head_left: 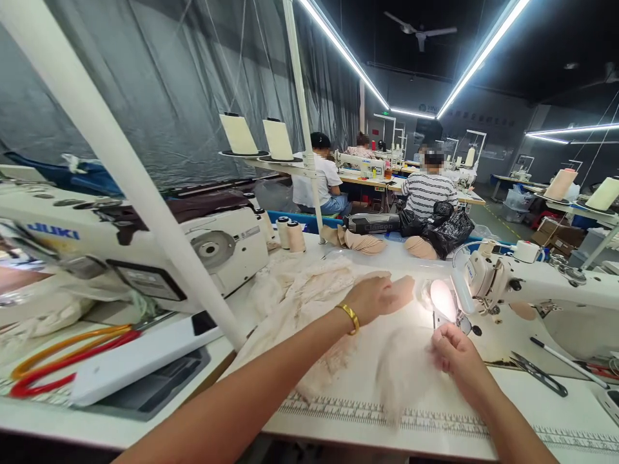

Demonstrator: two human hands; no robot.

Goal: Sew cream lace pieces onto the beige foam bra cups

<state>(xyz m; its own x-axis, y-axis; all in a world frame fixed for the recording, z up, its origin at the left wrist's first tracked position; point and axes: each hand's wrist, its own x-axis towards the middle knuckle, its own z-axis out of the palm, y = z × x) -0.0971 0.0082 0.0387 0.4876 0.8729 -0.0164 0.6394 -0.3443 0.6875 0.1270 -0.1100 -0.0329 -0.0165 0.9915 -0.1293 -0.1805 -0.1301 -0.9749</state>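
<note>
White tbl [534, 407] w/ ruler strip [348, 410] up front, dim rm, strip lights [483, 57]; R hand [451, 347] pinches blurred pale fabric [405, 367] beside lit R machine [546, 274], L hand [371, 298] at beige pc [403, 291], grip unclear; L machine [232, 241] reads "JUKI".

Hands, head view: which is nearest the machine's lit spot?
The right hand, bare-wristed, just below the lit spot by the sewing machine. The left hand, wearing a gold bracelet, is farther off, at a beige fabric piece.
</note>
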